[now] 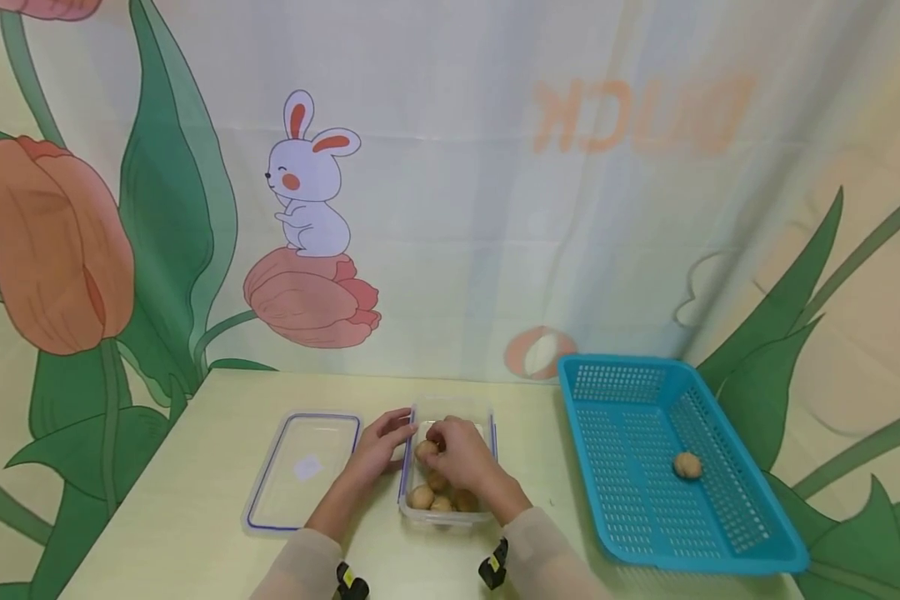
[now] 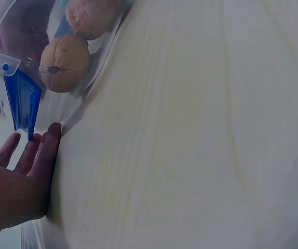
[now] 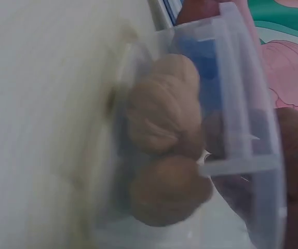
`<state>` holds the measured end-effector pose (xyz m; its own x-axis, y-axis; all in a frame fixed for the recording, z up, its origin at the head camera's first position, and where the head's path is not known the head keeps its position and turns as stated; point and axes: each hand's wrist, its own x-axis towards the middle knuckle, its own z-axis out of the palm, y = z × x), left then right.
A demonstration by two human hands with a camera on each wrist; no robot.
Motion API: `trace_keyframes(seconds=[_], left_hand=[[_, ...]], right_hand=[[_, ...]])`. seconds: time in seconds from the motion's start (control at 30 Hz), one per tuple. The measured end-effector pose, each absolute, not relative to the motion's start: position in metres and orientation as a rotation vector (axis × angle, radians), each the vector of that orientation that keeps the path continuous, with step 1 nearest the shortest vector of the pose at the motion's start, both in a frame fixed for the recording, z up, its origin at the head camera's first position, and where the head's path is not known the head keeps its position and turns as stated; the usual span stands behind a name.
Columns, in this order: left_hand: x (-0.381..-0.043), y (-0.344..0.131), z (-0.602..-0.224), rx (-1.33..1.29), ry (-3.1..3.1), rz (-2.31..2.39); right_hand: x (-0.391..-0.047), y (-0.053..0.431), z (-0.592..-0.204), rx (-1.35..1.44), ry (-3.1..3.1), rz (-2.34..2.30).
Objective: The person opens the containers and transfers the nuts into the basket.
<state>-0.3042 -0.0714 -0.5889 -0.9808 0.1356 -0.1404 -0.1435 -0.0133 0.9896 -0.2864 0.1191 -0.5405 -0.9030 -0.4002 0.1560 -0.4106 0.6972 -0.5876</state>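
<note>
Tan and ridged, a walnut (image 1: 425, 452) sits at the right hand's (image 1: 461, 454) curled fingertips inside the clear container (image 1: 447, 517), seemingly pinched, though the knuckles partly hide the grip. The left hand (image 1: 375, 450), fingers loosely extended, steadies the container's left side near a blue latch (image 2: 22, 101). More walnuts (image 1: 422, 497) lie at the near end. Leftward lies a blue-edged lid (image 1: 303, 482); rightward, a blue basket (image 1: 633, 487) holds one walnut.

Curtained workspace, tulip-print curtain (image 1: 435, 208), pale table (image 1: 540, 450)
</note>
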Motion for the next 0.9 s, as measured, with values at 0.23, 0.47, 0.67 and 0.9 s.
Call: trace_keyframes(seconds=[0.23,0.47,0.67,0.9], left_hand=[[-0.307,-0.072,-0.591,-0.008,2.046,2.109],[-0.307,-0.071,-0.594,-0.018,2.032,2.104],[-0.304,-0.069,-0.591,-0.012,2.053,2.084],[-0.304,-0.069,-0.588,-0.01,2.054,2.092]], right_hand=[[-0.284,0.137,-0.499,0.786,-2.805,1.014],[-0.268,0.176,-0.452,0.751,-2.696,1.062],[-0.255,0.226,-0.425,0.722,-2.58,0.999],[-0.255,0.283,-0.415,0.525,-2.555,0.934]])
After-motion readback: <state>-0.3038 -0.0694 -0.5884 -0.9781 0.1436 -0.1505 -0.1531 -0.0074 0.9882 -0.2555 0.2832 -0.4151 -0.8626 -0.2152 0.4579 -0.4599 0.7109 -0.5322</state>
